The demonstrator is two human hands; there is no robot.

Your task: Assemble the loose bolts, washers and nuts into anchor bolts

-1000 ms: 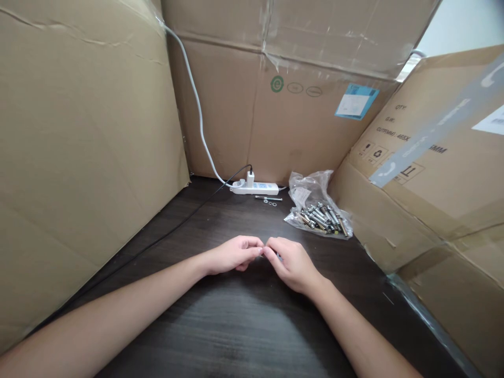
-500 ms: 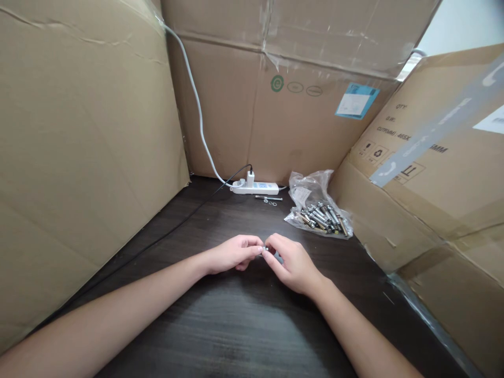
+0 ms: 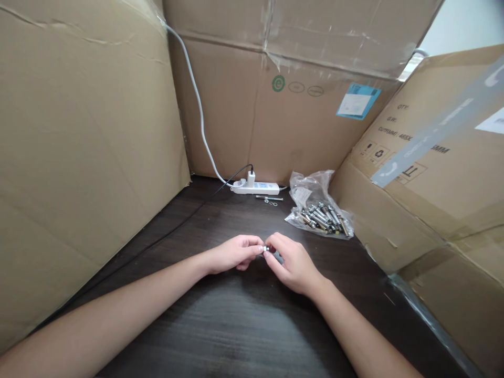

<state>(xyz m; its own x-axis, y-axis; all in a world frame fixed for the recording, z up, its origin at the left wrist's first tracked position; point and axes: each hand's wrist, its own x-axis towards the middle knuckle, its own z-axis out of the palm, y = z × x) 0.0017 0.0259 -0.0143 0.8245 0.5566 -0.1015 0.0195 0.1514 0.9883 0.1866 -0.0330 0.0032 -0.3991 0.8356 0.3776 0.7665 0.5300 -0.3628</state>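
Note:
My left hand (image 3: 236, 253) is closed, its thumb and fingers pinching a small silver bolt (image 3: 266, 249), most of which the fingers hide. From the other side, my right hand (image 3: 290, 261) curls its thumb and index finger around the bolt's exposed end, where a nut seems to sit. The two sets of fingertips almost meet above the dark table. Farther back lies a loose expansion bolt (image 3: 269, 198), with a nut and washers (image 3: 271, 203) just in front of it.
A clear plastic bag (image 3: 311, 184) of several expansion bolts (image 3: 325, 218) lies at the back right. Behind stands a white power strip (image 3: 255, 188) with a plugged-in adapter and a black cable (image 3: 185, 220). Cardboard boxes (image 3: 98, 131) wall the dark table (image 3: 236, 325) on three sides.
Both hands stay nearly in place. The fingers of my right hand have shifted slightly at the bolt, and a bit more of its metal shows between the fingertips.

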